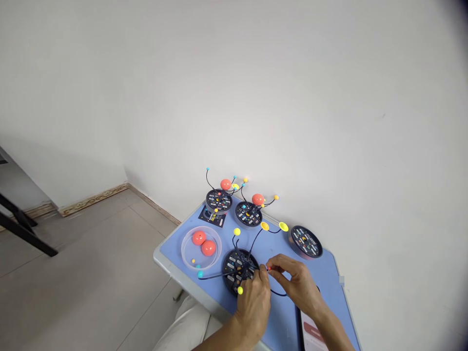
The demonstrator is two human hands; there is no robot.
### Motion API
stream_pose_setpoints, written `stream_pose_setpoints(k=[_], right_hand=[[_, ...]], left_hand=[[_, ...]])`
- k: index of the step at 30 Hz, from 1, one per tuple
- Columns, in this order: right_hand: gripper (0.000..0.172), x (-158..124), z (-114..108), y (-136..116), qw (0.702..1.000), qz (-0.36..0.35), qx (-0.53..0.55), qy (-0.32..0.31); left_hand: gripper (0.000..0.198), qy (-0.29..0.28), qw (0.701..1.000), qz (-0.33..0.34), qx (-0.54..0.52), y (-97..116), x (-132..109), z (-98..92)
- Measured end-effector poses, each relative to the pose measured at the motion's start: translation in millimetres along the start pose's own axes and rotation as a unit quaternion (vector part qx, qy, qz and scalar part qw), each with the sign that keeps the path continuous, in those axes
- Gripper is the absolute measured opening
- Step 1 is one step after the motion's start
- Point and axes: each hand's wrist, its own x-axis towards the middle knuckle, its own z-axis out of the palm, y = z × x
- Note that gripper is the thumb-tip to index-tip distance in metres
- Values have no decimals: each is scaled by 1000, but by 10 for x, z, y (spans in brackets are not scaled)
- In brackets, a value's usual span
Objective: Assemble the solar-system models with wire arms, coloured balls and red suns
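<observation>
A clear dish [200, 248] is sitting on the blue counter [171, 248] with two red balls [204, 243] in it. Near the bottom middle, the left hand [252, 307] is closing its grip on the black wires [256, 243] over a round black base [231, 278]. Just beside it, the right hand [296, 287] is pinching something tiny, but I cannot tell what.

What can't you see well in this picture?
Head view:
Left hand hides part of the black round base.
Right hand's fingers hide what they pinch.
Bottom edge cuts off the flat pink-and-white thing.
The little card's words are too small to read.
</observation>
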Motion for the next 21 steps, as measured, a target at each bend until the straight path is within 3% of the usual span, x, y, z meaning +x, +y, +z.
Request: stream_pose_setpoints(k=[6, 13, 21], right_hand=[[19, -8, 18, 25, 1000, 0, -20, -7], [28, -11, 5, 115, 977, 129, 167, 24], [26, 12, 7, 94, 970, 148, 194, 11]], left_hand=[[42, 5, 1000, 17, -11, -38, 4, -12], [49, 3, 1000, -2, -25, -24, 3, -19], [50, -32, 999, 1, -34, -26, 25, -143]])
